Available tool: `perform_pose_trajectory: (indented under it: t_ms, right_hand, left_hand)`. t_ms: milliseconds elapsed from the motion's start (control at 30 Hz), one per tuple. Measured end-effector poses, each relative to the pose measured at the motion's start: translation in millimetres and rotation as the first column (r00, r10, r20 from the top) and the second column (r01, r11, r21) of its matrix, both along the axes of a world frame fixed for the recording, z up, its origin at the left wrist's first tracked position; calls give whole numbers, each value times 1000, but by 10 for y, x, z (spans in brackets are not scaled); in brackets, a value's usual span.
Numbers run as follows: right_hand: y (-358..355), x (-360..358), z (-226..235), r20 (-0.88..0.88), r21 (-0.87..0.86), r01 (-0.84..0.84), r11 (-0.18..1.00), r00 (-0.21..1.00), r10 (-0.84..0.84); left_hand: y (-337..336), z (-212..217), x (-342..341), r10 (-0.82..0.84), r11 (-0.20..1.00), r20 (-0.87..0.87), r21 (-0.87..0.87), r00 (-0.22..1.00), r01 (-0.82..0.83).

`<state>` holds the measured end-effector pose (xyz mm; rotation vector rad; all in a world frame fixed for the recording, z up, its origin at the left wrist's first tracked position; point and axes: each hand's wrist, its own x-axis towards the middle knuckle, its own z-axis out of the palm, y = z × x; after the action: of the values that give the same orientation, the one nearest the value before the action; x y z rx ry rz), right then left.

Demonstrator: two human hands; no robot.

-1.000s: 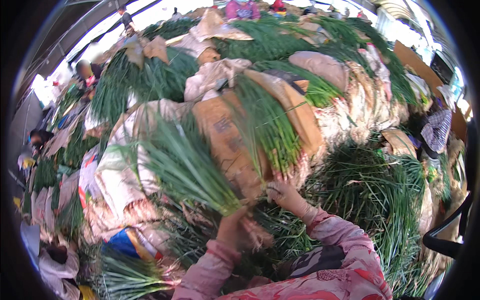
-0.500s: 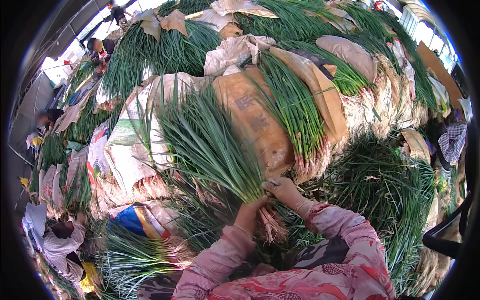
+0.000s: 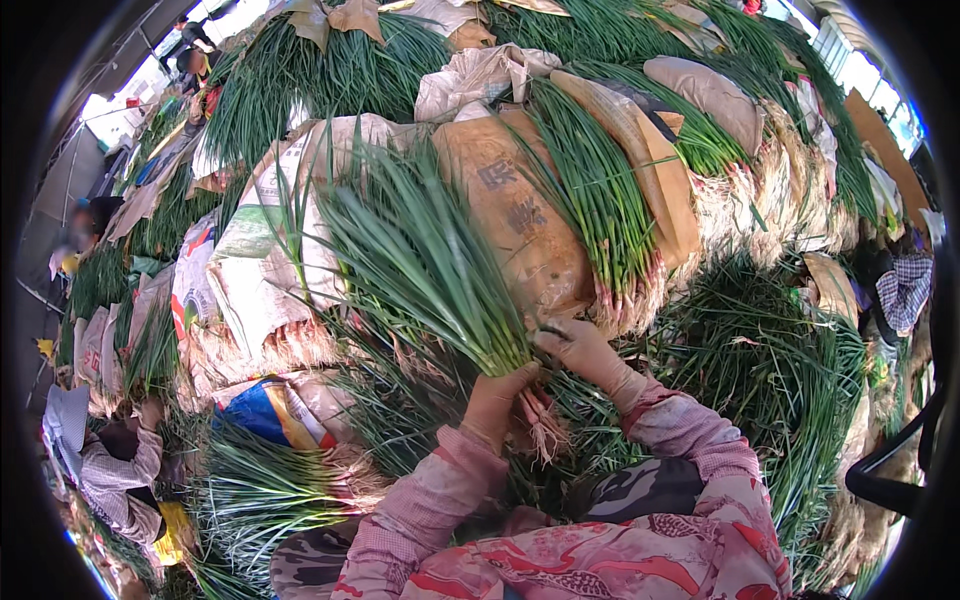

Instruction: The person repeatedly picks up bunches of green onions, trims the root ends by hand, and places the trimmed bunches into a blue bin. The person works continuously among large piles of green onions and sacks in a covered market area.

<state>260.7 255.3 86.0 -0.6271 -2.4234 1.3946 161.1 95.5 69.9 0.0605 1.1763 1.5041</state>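
My left hand (image 3: 500, 396) is wrapped round the lower stems of a bunch of green garlic (image 3: 445, 285). Its long flat leaves fan up and to the left, and the reddish stem ends with pale roots (image 3: 541, 425) hang below my fist. At the bunch's right side, just above that fist, my right hand (image 3: 583, 352) has its fingers pinched together, touching the stems. What lies between those fingertips is too small to make out. Under the leaves, a brown sack (image 3: 515, 215) covers part of the pile, beside another green garlic bundle (image 3: 610, 210).
Loose green leaves (image 3: 750, 370) heap up at my right. To my left lies a green garlic bundle (image 3: 285, 500) below a blue and white sack (image 3: 275, 410). A co-worker (image 3: 120, 470) sits at the far left. A black curved bar (image 3: 890, 485) stands at the right edge.
The view has shifted slightly, so the piles sit higher in the picture. My right hand has moved slightly with its fingers still at the stems; the left keeps its grip.
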Motion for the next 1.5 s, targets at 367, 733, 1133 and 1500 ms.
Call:
perform_pose_trajectory:
  t_ms: [367,733,1133,1500]
  right_hand:
    - [1,87,-466,57,327,-120,937,993,107]
    - [987,605,-314,-242,357,335,872,935,-261]
    - [1824,179,-835,-100,-111,425,898,894,-436]
    - [1128,110,-295,-160,-595,239,767,900,-405]
  left_hand:
    - [71,-148,238,6,1000,130,0,992,-6]
    - [44,283,94,119,984,-77,142,990,-108]
    - [952,17,-160,79,976,-126,212,989,-50]
    - [1537,-332,-271,-40,982,-25,185,999,44]
